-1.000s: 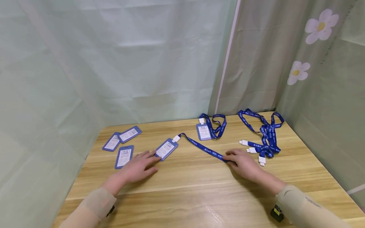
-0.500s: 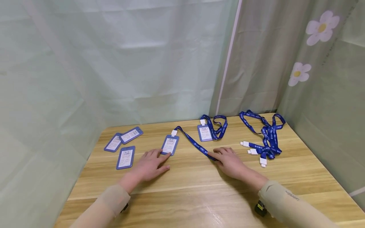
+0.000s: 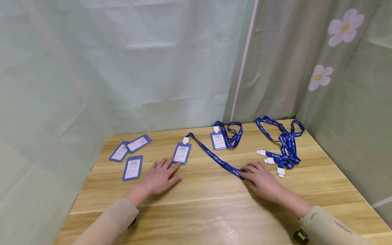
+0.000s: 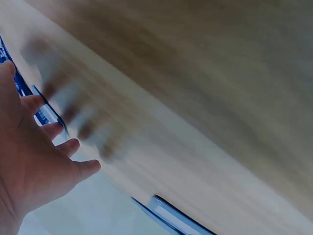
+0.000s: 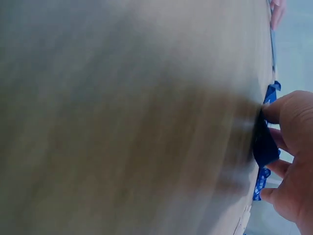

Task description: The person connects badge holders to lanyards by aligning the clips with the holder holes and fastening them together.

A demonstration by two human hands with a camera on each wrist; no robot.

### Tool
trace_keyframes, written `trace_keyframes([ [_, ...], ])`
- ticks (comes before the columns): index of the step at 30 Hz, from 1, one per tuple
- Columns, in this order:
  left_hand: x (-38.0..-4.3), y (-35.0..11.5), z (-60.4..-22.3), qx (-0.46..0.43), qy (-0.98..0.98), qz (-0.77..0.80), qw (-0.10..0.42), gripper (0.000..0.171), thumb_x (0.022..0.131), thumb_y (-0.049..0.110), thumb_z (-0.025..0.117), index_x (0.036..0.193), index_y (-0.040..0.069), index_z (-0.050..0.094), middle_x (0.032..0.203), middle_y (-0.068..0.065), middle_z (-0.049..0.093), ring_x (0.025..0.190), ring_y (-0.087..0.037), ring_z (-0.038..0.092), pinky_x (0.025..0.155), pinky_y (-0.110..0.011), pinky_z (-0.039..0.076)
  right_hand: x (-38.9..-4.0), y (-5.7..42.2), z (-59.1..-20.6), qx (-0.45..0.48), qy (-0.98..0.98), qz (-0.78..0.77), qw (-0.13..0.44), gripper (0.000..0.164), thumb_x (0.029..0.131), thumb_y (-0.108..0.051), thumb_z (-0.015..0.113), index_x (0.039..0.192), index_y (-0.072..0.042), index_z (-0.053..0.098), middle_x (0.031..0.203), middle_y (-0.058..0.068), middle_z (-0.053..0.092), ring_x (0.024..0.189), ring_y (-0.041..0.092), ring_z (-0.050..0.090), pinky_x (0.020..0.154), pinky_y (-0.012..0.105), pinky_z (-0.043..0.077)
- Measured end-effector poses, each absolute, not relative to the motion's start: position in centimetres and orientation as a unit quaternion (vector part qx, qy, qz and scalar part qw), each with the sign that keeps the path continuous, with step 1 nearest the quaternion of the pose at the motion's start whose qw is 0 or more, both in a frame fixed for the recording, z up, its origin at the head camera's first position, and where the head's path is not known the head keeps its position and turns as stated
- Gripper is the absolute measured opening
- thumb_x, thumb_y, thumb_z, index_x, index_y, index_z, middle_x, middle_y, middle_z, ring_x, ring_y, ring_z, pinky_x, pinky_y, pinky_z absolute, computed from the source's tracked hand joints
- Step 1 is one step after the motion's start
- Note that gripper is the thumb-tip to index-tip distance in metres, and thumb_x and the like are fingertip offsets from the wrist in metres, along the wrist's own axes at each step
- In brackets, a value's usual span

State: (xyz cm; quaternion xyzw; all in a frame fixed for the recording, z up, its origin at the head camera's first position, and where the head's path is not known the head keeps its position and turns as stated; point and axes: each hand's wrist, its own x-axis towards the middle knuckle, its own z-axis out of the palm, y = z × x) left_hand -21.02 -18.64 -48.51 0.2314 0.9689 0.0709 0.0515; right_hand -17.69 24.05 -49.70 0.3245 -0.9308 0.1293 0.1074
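Observation:
A blue badge holder (image 3: 182, 152) with a white card lies almost straight on the table, its white clip (image 3: 185, 140) joined to a blue lanyard (image 3: 214, 157). My left hand (image 3: 161, 177) is spread low beside it, fingers extended, the index fingertip at the holder's lower edge. The lanyard runs diagonally from the clip down to my right hand (image 3: 261, 181), which pinches its near end between thumb and fingers. In the right wrist view a dark blue loop of the strap (image 5: 265, 147) shows between the thumb and fingers.
Several loose badge holders (image 3: 133, 168) lie at the left, two overlapping. A finished-looking badge (image 3: 218, 141) with a coiled lanyard sits at the back. Several lanyards with white clips (image 3: 288, 149) lie bunched at the right. Curtains (image 3: 171, 68) enclose the table's back and sides.
The badge holder has turned from slanted to nearly straight and shifted slightly back. My left hand followed rightward. My right hand went left, then back right with the lanyard end, straightening the strap.

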Motion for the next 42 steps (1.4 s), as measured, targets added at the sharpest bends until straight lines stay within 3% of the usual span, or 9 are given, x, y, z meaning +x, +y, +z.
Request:
trace_keyframes([
  [9, -21.7, -16.7, -48.4, 0.204, 0.974, 0.075, 0.067, 0.069, 0.105, 0.061, 0.038, 0.161, 0.020, 0.037, 0.166, -0.020, 0.025, 0.151, -0.046, 0.022, 0.118, -0.069, 0.015, -20.0, 21.9, -49.6, 0.343, -0.927, 0.069, 0.138, 0.029, 0.096, -0.009, 0.071, 0.123, -0.017, 0.077, 0.130, 0.012, 0.064, 0.125, 0.037, 0.052, 0.109, 0.059, 0.039],
  [15, -22.4, -15.5, -48.6, 0.191, 0.976, 0.075, 0.073, 0.068, 0.105, 0.063, 0.034, 0.162, 0.024, 0.034, 0.167, -0.018, 0.023, 0.151, -0.045, 0.021, 0.119, -0.068, 0.014, -21.5, 19.2, -48.5, 0.345, -0.931, 0.007, 0.116, 0.030, 0.096, -0.008, 0.068, 0.124, -0.017, 0.077, 0.116, 0.005, 0.064, 0.110, 0.029, 0.052, 0.095, 0.048, 0.044],
  [18, -22.7, -14.9, -48.5, 0.186, 0.977, 0.070, 0.077, 0.069, 0.105, 0.064, 0.033, 0.162, 0.025, 0.033, 0.167, -0.017, 0.023, 0.151, -0.044, 0.021, 0.119, -0.068, 0.014, -22.2, 18.2, -48.5, 0.340, -0.935, 0.001, 0.100, 0.032, 0.099, -0.008, 0.065, 0.129, -0.016, 0.074, 0.117, 0.004, 0.065, 0.109, 0.027, 0.053, 0.092, 0.045, 0.045],
  [25, -22.9, -13.3, -48.1, 0.172, 0.979, 0.069, 0.078, 0.067, 0.106, 0.061, 0.033, 0.162, 0.024, 0.033, 0.167, -0.018, 0.023, 0.151, -0.045, 0.021, 0.119, -0.068, 0.014, -22.7, 17.7, -49.0, 0.305, -0.948, 0.032, 0.081, 0.037, 0.104, -0.028, 0.061, 0.137, -0.014, 0.067, 0.138, 0.008, 0.063, 0.123, 0.034, 0.055, 0.098, 0.052, 0.045],
  [34, -22.8, -12.3, -48.4, 0.180, 0.976, 0.085, 0.085, 0.068, 0.106, 0.061, 0.034, 0.163, 0.023, 0.030, 0.167, -0.018, 0.023, 0.151, -0.046, 0.021, 0.118, -0.069, 0.015, -21.6, 18.7, -49.7, 0.251, -0.960, 0.089, 0.081, 0.048, 0.104, -0.040, 0.059, 0.146, -0.017, 0.059, 0.157, 0.018, 0.044, 0.144, 0.049, 0.033, 0.113, 0.067, 0.030],
  [42, -23.4, -12.2, -49.1, 0.178, 0.978, 0.075, 0.079, 0.069, 0.106, 0.063, 0.032, 0.163, 0.025, 0.030, 0.168, -0.016, 0.021, 0.152, -0.044, 0.018, 0.119, -0.067, 0.013, -20.9, 18.7, -49.7, 0.247, -0.963, 0.103, 0.027, 0.055, 0.106, -0.042, 0.053, 0.150, -0.008, 0.053, 0.157, 0.026, 0.040, 0.146, 0.046, 0.033, 0.119, 0.061, 0.025],
])
